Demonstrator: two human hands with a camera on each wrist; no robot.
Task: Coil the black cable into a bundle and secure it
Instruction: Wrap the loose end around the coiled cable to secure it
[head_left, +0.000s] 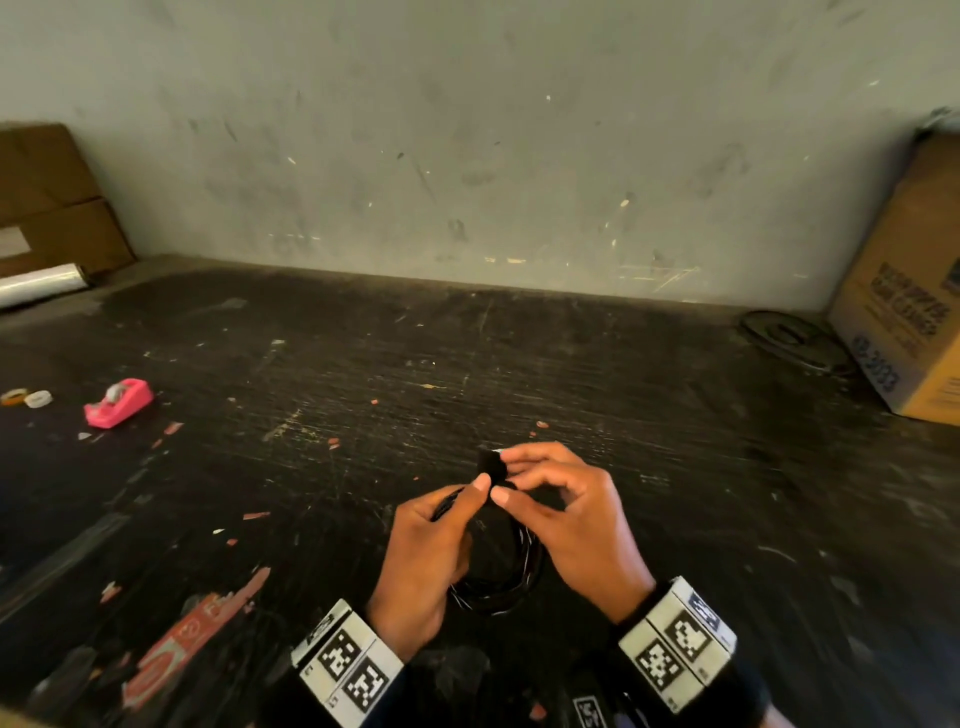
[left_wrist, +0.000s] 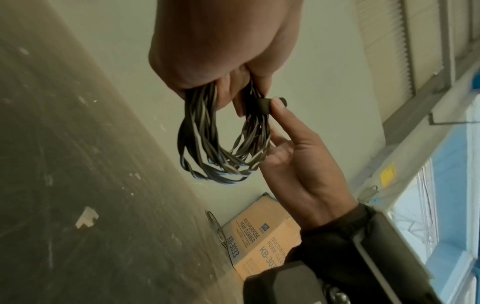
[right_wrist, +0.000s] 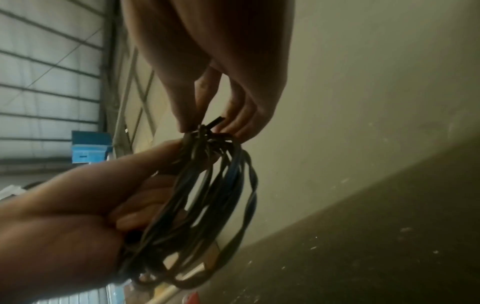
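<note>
Left hand (head_left: 426, 551) gripped one side of the coiled black cable (head_left: 511, 582), fingers curled round the loops, thumb up near the top. Right hand (head_left: 566, 519) pinched a black strap (head_left: 492, 464) at the top of the coil, fingertips (left_wrist: 277, 102) pressed on it in the left wrist view. Coil was held up above the dark scratched counter (head_left: 519, 364), not resting on it. Loops looked already gathered, several turns, a bit twisted; a short loose end (right_wrist: 217, 121) stuck out at the pinch point in the right wrist view. Judged step: wrapping or closing the strap round the bundle, near the end of the task. To do it well: keep the left grip tight so loops don't spring apart, pull the strap snug round all strands, tuck in the stray end, press the strap closed flat. Pink tape dispenser (head_left: 118, 404) sat far left, cardboard box (head_left: 904, 322) far right, neither involved.
</note>
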